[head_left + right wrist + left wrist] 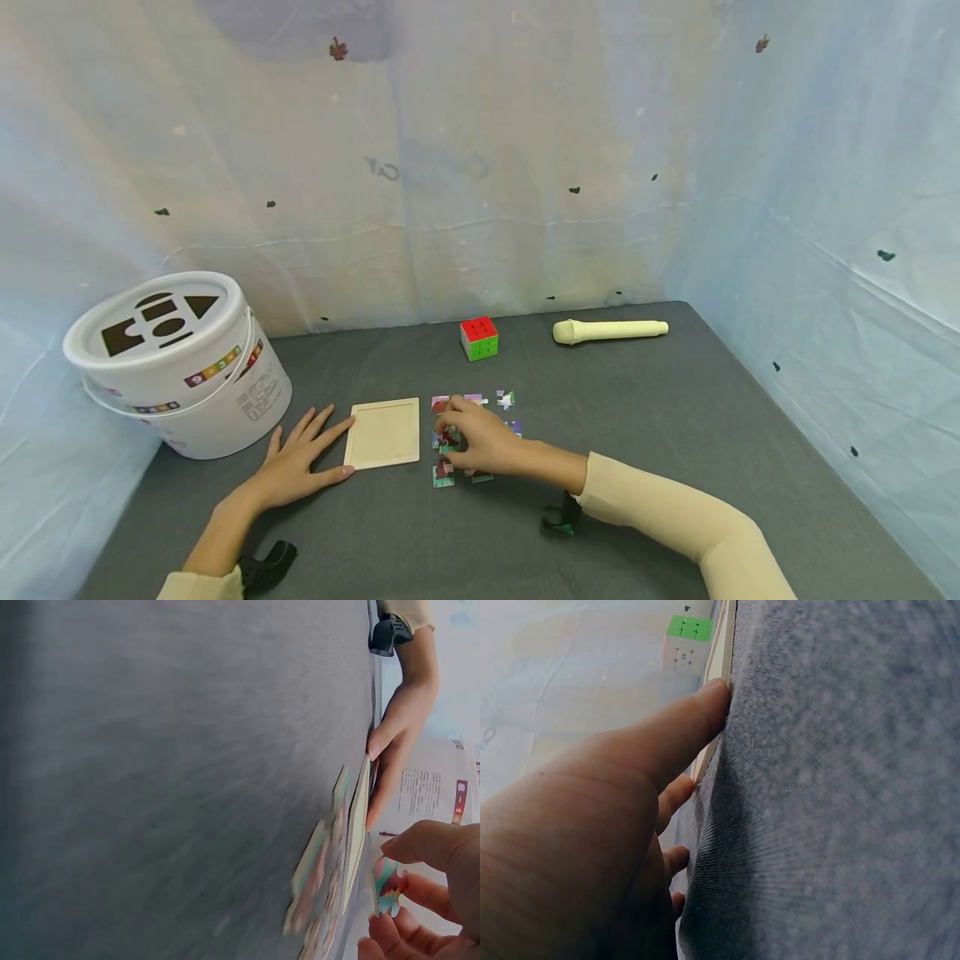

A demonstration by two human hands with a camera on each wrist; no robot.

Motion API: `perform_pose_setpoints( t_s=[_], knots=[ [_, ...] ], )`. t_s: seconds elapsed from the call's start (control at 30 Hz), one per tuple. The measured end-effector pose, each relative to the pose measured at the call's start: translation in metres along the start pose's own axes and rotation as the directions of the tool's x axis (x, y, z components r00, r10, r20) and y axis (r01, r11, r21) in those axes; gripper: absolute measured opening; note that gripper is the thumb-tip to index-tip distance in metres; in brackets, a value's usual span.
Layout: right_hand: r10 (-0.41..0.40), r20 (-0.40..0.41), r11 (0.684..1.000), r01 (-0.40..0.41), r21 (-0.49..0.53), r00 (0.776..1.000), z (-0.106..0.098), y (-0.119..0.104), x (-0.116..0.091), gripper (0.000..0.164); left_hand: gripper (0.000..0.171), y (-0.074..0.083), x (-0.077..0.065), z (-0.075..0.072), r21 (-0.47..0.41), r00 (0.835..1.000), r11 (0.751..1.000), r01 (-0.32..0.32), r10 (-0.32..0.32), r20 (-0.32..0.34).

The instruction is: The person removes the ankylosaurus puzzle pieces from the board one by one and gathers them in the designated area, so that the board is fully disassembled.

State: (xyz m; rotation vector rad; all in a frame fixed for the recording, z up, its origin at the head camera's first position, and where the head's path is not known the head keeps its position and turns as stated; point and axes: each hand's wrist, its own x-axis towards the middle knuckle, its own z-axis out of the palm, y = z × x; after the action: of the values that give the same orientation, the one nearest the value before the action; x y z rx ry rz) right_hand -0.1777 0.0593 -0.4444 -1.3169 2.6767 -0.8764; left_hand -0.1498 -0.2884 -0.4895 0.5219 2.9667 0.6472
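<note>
My left hand (292, 469) lies with fingers spread on the dark cloth. Its thumb and a fingertip touch the left edge of a shallow, square wooden puzzle tray (384, 442), whose inside is bare. Just right of the tray, my right hand (483, 437) is over a group of jigsaw pieces (443, 478) and hides some of them. In the right wrist view, its thumb and fingers pinch one colourful jigsaw piece (388, 886) in teal, dark red and pink, held above the table. Loose pieces (309, 862) lie beside the tray there.
A white lidded bucket (213, 404) with shaped holes in its lid stands at the back left. Behind the pieces sits a puzzle cube (479, 338) with red and green faces. A pale yellow microphone-shaped object (611, 331) lies at the back right. Fabric walls (480, 167) surround the table.
</note>
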Motion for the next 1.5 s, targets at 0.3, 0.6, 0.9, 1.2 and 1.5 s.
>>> perform_pose_setpoints(
  t_s=[0.3,0.6,0.9,1.2,1.5],
  knots=[
    [0.046,-0.02,0.999,-0.047,-0.01,0.999,-0.015,0.019,-0.04,0.026,0.081,0.001,-0.001,0.0,-0.004,1.0,1.0,-0.003,0.003,-0.007],
    [0.057,0.017,0.995,-0.056,-0.078,0.998,-0.023,0.03,-0.061,0.027,0.083,0.0,0.0,0.0,0.004,1.0,1.0,0.01,-0.01,0.008],
    [0.062,0.04,0.994,-0.058,-0.097,0.997,-0.029,0.031,-0.072,0.023,0.084,0.002,0.002,-0.003,0.013,1.0,1.0,0.021,-0.022,0.023],
    [0.053,0.067,0.996,-0.048,-0.069,0.996,-0.031,0.035,-0.08,0.023,0.084,-0.001,0.001,0.0,0.018,1.0,1.0,0.018,-0.018,0.011],
    [0.05,0.064,0.999,-0.049,-0.02,0.997,-0.03,0.036,-0.083,0.025,0.084,0.0,0.001,0.0,0.019,1.0,1.0,0.012,-0.012,0.007]
  ],
)
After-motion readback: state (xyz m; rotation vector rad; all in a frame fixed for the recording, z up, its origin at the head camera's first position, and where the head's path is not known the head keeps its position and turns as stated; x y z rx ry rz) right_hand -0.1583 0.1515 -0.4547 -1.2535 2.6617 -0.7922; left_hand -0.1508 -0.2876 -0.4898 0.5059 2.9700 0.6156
